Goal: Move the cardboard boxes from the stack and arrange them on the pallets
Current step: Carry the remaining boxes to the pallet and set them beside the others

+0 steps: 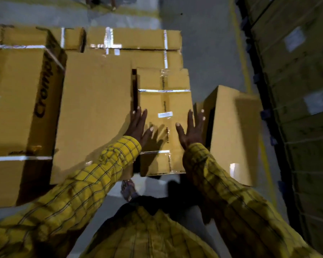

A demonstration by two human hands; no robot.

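On narrow box [165, 101], left hand [139, 127], right hand [191, 130], fingers [190, 116] spread flat

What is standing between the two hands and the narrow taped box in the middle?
Nothing visible. The left hand and the right hand lie with spread fingers over the top of the narrow taped box, one near each long edge. The large plain box and the box on the right only flank it.
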